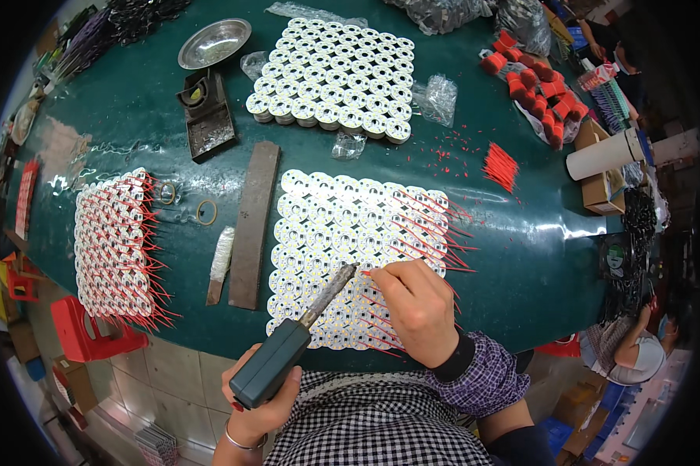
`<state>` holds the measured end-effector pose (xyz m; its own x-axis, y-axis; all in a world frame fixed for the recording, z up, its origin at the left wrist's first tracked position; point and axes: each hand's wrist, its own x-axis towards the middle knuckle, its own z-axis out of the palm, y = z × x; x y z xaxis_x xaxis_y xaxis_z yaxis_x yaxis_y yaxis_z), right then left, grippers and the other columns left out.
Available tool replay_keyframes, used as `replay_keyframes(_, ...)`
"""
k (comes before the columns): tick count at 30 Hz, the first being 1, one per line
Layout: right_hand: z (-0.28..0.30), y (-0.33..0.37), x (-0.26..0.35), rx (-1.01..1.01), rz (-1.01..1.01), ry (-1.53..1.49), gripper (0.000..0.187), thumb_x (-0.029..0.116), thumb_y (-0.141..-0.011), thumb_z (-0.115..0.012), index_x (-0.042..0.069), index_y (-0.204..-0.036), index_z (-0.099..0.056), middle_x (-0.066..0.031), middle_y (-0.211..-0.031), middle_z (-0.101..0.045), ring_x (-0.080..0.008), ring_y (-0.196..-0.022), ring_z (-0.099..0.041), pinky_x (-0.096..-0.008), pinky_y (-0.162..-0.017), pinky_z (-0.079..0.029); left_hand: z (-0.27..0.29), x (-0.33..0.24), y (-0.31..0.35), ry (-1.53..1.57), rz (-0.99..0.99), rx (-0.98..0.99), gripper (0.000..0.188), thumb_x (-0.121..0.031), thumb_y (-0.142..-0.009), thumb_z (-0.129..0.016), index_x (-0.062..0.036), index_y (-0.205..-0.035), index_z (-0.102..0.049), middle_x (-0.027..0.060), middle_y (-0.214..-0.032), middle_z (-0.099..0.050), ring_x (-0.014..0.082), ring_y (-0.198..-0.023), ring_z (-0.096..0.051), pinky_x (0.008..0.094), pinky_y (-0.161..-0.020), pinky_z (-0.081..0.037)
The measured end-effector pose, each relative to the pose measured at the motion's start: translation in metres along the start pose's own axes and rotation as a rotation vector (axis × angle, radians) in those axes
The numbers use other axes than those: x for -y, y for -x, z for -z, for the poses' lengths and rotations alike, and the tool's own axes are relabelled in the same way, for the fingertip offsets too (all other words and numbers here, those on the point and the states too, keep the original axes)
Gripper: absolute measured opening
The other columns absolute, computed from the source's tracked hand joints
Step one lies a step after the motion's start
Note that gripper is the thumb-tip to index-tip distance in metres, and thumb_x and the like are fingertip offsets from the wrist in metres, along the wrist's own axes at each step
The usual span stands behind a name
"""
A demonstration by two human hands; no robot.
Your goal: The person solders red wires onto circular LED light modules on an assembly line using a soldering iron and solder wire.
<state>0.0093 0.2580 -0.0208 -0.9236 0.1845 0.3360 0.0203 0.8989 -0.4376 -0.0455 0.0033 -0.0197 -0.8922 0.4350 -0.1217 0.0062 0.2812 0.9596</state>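
My left hand (266, 396) is closed round the dark green handle of a soldering gun (275, 361). Its metal tip reaches up to the panel of round white LED boards (311, 264) in front of me. Close beside the tip, my right hand (418, 303) pinches a short red wire (367, 272) against the panel. More red wires stick out from the panel's right side, above and below this hand. Part of the panel is hidden under my right hand and the gun.
At left lies another LED panel (113, 245) full of red wires. A flat bar (254, 225) and a wrapped blade (220, 264) separate the two. Further back are stacked panels (330, 74), a metal bowl (214, 44), a soldering stand (206, 116), a red wire pile (501, 166) and red spools (548, 97).
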Motion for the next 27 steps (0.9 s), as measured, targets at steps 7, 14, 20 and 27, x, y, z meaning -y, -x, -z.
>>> replay_keyframes(7, 0.000, 0.000, 0.001, -0.015, 0.004, 0.009, 0.024, 0.000, -0.077, -0.068, -0.002, -0.101, -0.069, -0.0090, -0.090, -0.063, -0.0244, -0.079, -0.063, -0.0360, -0.066, -0.052, -0.001, -0.003, -0.001, -0.040, -0.010, 0.023, 0.023, -0.003, -0.076, -0.077, 0.0023, -0.098, -0.073, 0.0096, -0.088, -0.070, 0.0158, -0.069, -0.066, 0.0265, -0.060, -0.052)
replay_keyframes(14, -0.002, 0.000, 0.004, -0.065, -0.022, -0.007, 0.021, 0.002, -0.078, -0.069, -0.001, -0.099, -0.069, -0.0088, -0.090, -0.063, -0.0243, -0.079, -0.063, -0.0361, -0.066, -0.051, 0.000, -0.011, -0.005, -0.070, -0.029, 0.049, 0.023, -0.002, -0.077, -0.077, 0.0021, -0.099, -0.073, 0.0092, -0.088, -0.069, 0.0148, -0.067, -0.065, 0.0260, -0.059, -0.051)
replay_keyframes(20, 0.001, 0.002, 0.002, -0.052, -0.010, 0.013, 0.020, 0.002, -0.079, -0.069, -0.001, -0.099, -0.069, -0.0088, -0.090, -0.063, -0.0244, -0.079, -0.064, -0.0362, -0.067, -0.052, 0.000, -0.009, -0.003, -0.099, -0.053, 0.076, 0.023, -0.001, -0.077, -0.076, 0.0032, -0.099, -0.072, 0.0096, -0.088, -0.069, 0.0147, -0.067, -0.065, 0.0263, -0.059, -0.051)
replay_keyframes(27, -0.001, 0.002, 0.002, -0.021, -0.010, 0.012, 0.023, 0.001, -0.077, -0.068, -0.002, -0.100, -0.069, -0.0087, -0.091, -0.062, -0.0241, -0.080, -0.063, -0.0359, -0.067, -0.052, -0.001, -0.010, -0.006, -0.111, -0.061, 0.085, 0.021, -0.001, -0.076, -0.076, 0.0034, -0.096, -0.072, 0.0106, -0.086, -0.069, 0.0150, -0.064, -0.064, 0.0262, -0.057, -0.050)
